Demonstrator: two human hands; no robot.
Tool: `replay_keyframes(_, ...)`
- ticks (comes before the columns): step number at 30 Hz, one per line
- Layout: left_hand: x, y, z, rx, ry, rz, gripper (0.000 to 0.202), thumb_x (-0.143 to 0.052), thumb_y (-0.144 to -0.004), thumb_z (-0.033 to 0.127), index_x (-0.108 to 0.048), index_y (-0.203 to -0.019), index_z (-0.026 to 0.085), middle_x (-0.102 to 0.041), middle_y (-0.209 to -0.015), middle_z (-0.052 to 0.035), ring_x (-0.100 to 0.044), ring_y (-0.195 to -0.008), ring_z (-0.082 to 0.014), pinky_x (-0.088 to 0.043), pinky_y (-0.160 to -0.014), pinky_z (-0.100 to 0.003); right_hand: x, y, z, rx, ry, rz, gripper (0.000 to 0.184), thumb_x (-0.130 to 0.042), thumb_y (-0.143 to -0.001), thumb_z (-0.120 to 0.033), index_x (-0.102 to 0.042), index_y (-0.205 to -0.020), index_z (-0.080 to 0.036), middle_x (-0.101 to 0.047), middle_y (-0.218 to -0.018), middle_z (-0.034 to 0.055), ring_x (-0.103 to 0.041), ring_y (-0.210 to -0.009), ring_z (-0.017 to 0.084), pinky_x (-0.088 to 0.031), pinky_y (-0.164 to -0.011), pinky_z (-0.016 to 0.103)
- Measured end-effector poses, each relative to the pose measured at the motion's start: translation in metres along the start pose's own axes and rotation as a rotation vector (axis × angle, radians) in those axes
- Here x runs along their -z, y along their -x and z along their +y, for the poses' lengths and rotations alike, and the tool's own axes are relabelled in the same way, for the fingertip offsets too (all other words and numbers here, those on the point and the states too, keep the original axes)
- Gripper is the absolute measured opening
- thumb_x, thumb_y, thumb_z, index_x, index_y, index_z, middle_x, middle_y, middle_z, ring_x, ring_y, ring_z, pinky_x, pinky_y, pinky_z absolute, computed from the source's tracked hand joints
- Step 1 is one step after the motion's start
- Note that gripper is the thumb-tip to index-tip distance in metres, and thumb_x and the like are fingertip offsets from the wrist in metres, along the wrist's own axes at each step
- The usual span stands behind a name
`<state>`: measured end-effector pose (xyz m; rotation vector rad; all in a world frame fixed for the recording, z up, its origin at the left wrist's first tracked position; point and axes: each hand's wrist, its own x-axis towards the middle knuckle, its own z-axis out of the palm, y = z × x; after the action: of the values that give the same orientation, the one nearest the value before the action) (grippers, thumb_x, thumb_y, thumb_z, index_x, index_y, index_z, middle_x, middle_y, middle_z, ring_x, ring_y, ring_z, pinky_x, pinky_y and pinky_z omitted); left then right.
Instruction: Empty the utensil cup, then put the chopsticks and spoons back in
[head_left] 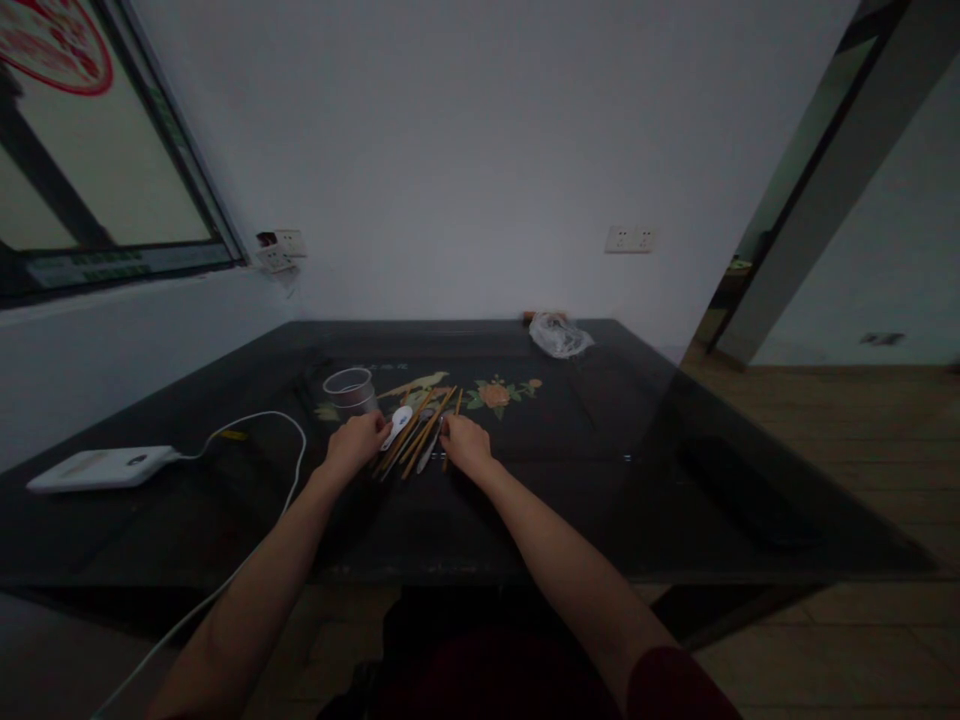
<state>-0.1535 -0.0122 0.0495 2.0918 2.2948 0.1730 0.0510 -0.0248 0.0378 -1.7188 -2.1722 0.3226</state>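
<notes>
A loose bundle of wooden chopsticks (421,424) lies on the dark table (570,470), with white plastic spoons (398,424) mixed in. My left hand (357,440) rests at the left side of the bundle, fingers curled against a white spoon. My right hand (465,444) sits at the right side, fingers bent onto the chopsticks and a pale utensil (429,455). A clear plastic cup (350,390) stands upright just behind my left hand.
A white flat device (101,467) with a white cable (259,445) lies at the table's left. A crumpled clear plastic bag (559,335) sits at the far edge by the wall. Flower and bird decoration (496,392) marks the tabletop. An open doorway is at right.
</notes>
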Motion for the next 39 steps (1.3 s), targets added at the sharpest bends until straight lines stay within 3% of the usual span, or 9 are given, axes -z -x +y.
replay_keyframes(6,0.008,0.006,0.005,-0.018,0.051,0.103,0.039,-0.036,-0.087,0.050,-0.062,-0.090,0.022,-0.069,-0.089,-0.0085,-0.064,-0.081,-0.0243,-0.043,-0.063,-0.028,0.003,0.001,-0.002,-0.008,0.008,-0.011,0.020,-0.044,-0.088,-0.024,-0.059,-0.101,-0.024,-0.065,-0.108,0.0069,-0.062,-0.097,0.020,-0.046,-0.077,0.030)
replay_keyframes(11,0.009,0.010,0.013,-0.182,0.132,0.155,0.036,-0.035,-0.089,0.047,-0.060,-0.086,0.021,-0.067,-0.081,-0.0053,-0.062,-0.073,-0.0196,-0.037,-0.059,-0.024,0.005,-0.003,-0.001,-0.026,-0.020,0.019,0.019,-0.044,-0.089,-0.026,-0.060,-0.100,-0.024,-0.066,-0.105,0.0065,-0.063,-0.095,0.021,-0.045,-0.076,0.030)
replay_keyframes(17,0.008,0.017,0.043,-0.562,0.294,0.055,0.029,-0.040,-0.090,0.039,-0.059,-0.081,0.018,-0.064,-0.073,-0.0030,-0.057,-0.067,-0.0154,-0.036,-0.060,-0.022,0.024,-0.018,0.011,-0.014,-0.203,0.056,0.019,-0.050,-0.087,-0.031,-0.064,-0.094,-0.022,-0.068,-0.094,0.0048,-0.062,-0.085,0.018,-0.043,-0.070,0.026)
replay_keyframes(22,0.004,0.030,0.084,-0.674,0.367,-0.078,0.024,-0.045,-0.088,0.033,-0.059,-0.077,0.017,-0.063,-0.069,-0.0013,-0.054,-0.063,-0.0136,-0.034,-0.057,-0.022,0.045,-0.012,0.044,0.114,-0.270,0.112,0.018,-0.053,-0.085,-0.028,-0.066,-0.083,-0.017,-0.065,-0.075,0.0026,-0.057,-0.071,0.014,-0.037,-0.062,0.022)
replay_keyframes(27,-0.014,0.039,0.136,-0.705,0.479,-0.138,0.028,-0.043,-0.088,0.033,-0.061,-0.075,0.015,-0.061,-0.067,-0.0008,-0.053,-0.061,-0.0123,-0.032,-0.055,-0.022,0.057,0.020,0.091,0.113,-0.115,-0.004,0.024,-0.049,-0.088,-0.031,-0.066,-0.078,-0.018,-0.064,-0.069,0.0021,-0.053,-0.063,0.012,-0.028,-0.056,0.022)
replay_keyframes(31,-0.038,0.043,0.167,-0.714,0.507,-0.163,0.024,-0.042,-0.087,0.027,-0.062,-0.079,0.016,-0.065,-0.073,-0.0017,-0.056,-0.066,-0.0133,-0.034,-0.057,-0.021,0.053,0.039,0.113,0.050,0.032,-0.051,0.025,-0.045,-0.090,-0.030,-0.065,-0.079,-0.020,-0.067,-0.075,0.0036,-0.056,-0.068,0.013,-0.026,-0.056,0.023)
replay_keyframes(35,-0.050,0.049,0.169,-0.684,0.353,-0.067,0.023,-0.042,-0.087,0.028,-0.063,-0.083,0.019,-0.067,-0.078,-0.0041,-0.060,-0.069,-0.0163,-0.038,-0.061,-0.023,0.045,0.044,0.116,0.003,0.089,-0.046,0.031,-0.041,-0.093,-0.036,-0.065,-0.080,-0.021,-0.069,-0.081,0.0050,-0.060,-0.074,0.015,-0.025,-0.056,0.024)
replay_keyframes(39,-0.044,0.051,0.160,-0.708,0.270,-0.048,0.023,-0.042,-0.088,0.030,-0.064,-0.086,0.021,-0.068,-0.079,-0.0045,-0.062,-0.073,-0.0175,-0.040,-0.064,-0.023,0.043,0.047,0.113,-0.008,0.100,-0.053,0.030,-0.042,-0.093,-0.037,-0.065,-0.082,-0.022,-0.069,-0.083,0.0049,-0.061,-0.077,0.015,-0.025,-0.056,0.023)
